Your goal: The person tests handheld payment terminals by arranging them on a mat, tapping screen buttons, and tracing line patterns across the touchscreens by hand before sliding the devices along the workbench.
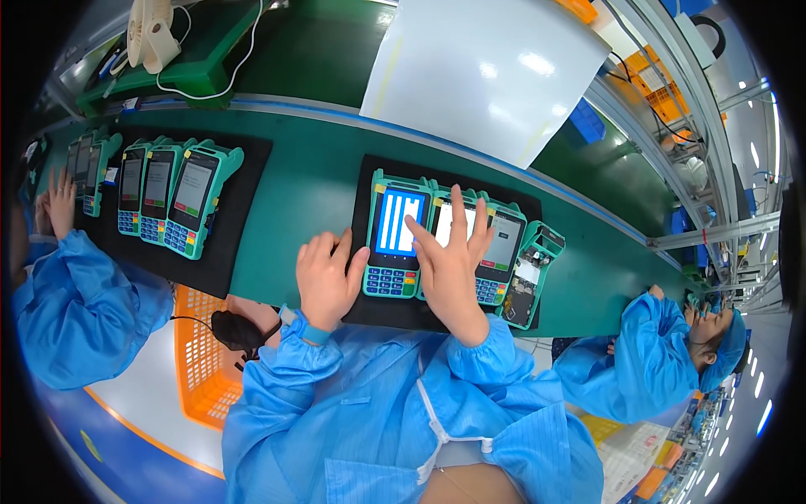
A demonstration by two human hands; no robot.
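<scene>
A green payment terminal [393, 282] lies face up on a black mat, its screen lit with blue and white stripes. My right hand [456, 273] is spread over it and the terminal beside it, the index fingertip at the striped screen. That middle terminal [445, 220], with a white screen, is partly hidden by my fingers. A third terminal [504, 244] shows a pale grey screen. At the row's right end lies a terminal with its inside or back exposed [527, 273]. My left hand [327, 277] holds nothing; it rests by the first terminal's left side, fingers apart.
Several more terminals [189, 202] lie on another black mat [239, 218] at left, near a co-worker's hand [60, 202]. Another person [655, 357] sits at right. An orange basket [197, 361] stands below the green table [277, 202]. A white board [478, 76] hangs beyond.
</scene>
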